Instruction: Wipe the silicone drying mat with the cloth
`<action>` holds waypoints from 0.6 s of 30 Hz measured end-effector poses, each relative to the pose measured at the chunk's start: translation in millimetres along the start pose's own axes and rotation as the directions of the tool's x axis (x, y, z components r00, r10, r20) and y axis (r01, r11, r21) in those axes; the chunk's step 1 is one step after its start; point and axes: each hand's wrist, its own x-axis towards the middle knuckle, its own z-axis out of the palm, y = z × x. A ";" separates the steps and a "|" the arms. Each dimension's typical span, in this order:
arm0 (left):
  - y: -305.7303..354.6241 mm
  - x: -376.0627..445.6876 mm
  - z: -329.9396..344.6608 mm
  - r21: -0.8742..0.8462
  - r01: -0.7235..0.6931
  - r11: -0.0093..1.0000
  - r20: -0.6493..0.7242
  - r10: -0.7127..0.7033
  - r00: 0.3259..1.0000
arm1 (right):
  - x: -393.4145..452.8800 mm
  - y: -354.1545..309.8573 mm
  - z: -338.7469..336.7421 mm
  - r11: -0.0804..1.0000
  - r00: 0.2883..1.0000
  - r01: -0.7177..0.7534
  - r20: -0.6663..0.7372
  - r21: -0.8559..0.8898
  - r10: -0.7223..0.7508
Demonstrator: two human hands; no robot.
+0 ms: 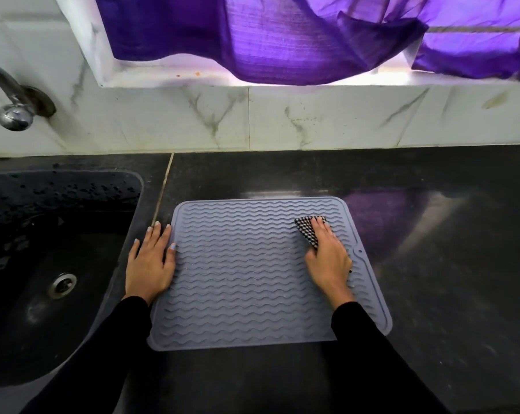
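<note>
A grey silicone drying mat with wavy ridges lies flat on the dark countertop. A small black-and-white checked cloth sits on the mat near its far right corner. My right hand lies flat on the cloth with straight fingers, pressing it onto the mat; most of the cloth is hidden beneath the palm. My left hand rests flat with spread fingers on the mat's left edge, partly on the counter.
A dark sink with a metal drain lies left of the mat, with a chrome tap above it. A white marble backsplash runs behind. A purple curtain hangs over the window ledge.
</note>
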 end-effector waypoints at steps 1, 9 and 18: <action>0.1 -0.3 0.3 0.000 0.000 1.000 -0.002 0.000 1.000 | -1.4 -0.1 -0.1 1.000 1.000 -0.006 -0.011 0.022 0.007; 5.0 -2.1 -3.2 -0.013 0.033 0.999 0.002 -0.033 0.999 | 33.6 10.9 -45.3 0.518 0.922 -0.360 0.209 0.776 0.327; 5.0 0.0 -1.6 0.014 0.028 1.000 0.004 -0.028 1.000 | -16.5 15.1 -8.9 0.957 0.994 0.104 0.018 -0.272 -0.103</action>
